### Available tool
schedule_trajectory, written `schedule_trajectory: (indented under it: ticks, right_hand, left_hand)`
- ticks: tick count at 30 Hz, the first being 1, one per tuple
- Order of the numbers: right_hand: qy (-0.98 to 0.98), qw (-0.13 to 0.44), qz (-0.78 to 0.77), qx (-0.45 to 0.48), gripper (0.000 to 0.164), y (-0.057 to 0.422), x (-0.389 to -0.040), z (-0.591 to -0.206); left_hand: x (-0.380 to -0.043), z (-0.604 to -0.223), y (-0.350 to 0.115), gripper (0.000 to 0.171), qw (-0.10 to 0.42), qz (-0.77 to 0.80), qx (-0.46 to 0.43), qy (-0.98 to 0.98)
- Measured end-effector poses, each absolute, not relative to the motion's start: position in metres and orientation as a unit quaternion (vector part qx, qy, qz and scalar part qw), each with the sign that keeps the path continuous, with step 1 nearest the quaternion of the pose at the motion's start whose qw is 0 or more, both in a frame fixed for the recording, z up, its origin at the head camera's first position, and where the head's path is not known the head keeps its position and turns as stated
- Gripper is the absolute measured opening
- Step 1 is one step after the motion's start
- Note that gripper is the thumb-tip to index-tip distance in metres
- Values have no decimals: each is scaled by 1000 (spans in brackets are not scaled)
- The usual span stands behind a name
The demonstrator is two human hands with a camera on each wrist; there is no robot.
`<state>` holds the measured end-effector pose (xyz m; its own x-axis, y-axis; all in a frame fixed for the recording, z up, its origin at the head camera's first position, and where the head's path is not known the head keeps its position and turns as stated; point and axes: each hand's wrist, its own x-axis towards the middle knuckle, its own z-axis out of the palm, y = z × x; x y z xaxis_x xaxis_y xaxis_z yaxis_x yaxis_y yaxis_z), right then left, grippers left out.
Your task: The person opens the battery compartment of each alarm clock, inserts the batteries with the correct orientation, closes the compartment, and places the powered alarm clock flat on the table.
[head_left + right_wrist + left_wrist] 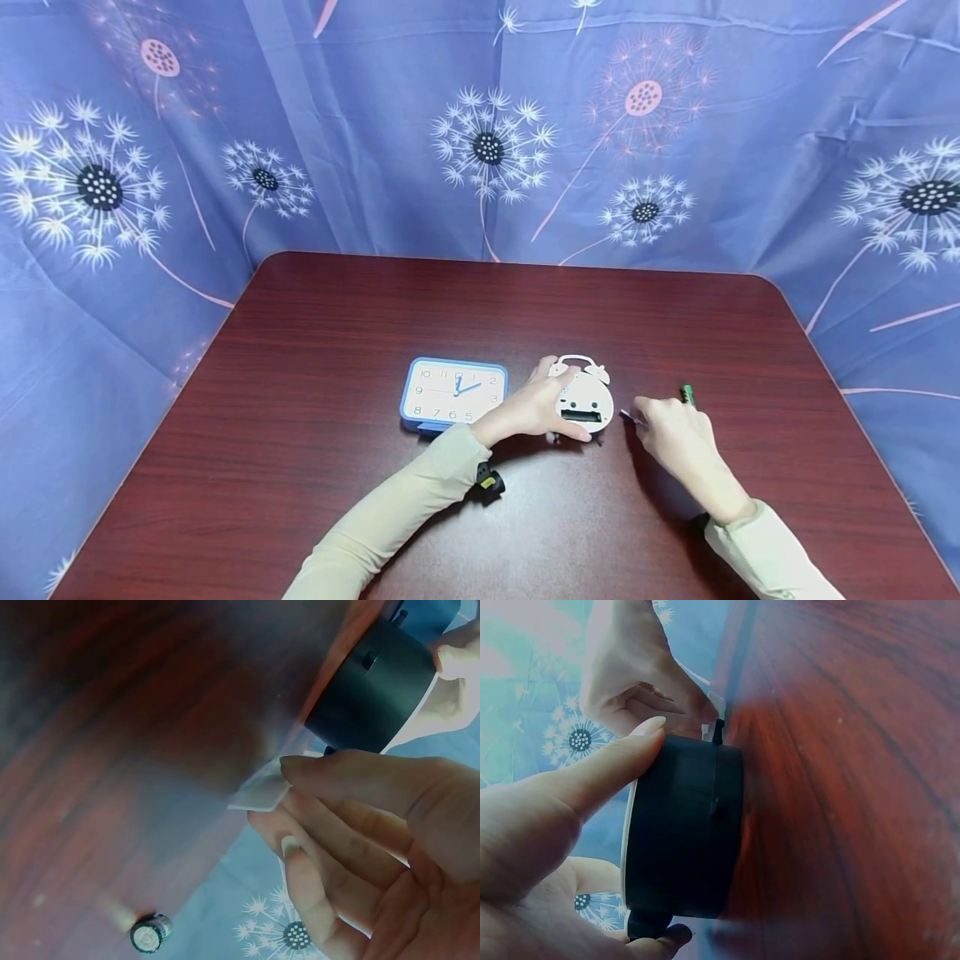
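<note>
A round white twin-bell alarm clock (595, 392) lies on the table with its back up, its battery slot (581, 415) uncovered and looking empty. My left hand (534, 406) grips it by the sides, thumb at the near edge; its dark side wall (682, 825) shows in the left wrist view. Just right of the clock, my right hand (678, 437) pinches a small flat white piece (262, 787), which looks like a battery cover, between thumb and fingers. A green battery (687, 395) lies on the table beyond the right hand.
Left of the round clock is a blue-rimmed rectangular clock (454, 392), face up, partly behind the left forearm. The dark red wooden table (315, 333) ends at a blue dandelion-print curtain (375, 125) at the back and sides.
</note>
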<state>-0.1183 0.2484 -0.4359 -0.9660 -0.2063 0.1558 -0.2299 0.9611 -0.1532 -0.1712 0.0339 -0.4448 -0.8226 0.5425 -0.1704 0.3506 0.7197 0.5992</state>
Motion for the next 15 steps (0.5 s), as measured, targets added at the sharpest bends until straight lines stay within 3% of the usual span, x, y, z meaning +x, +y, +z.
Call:
schedule_trajectory:
  ticks: [15]
  right_hand:
    - [-989,56,69,119,25,244,-118,-435]
  left_hand:
    - [-170,-445,33,102,163,290,249,910]
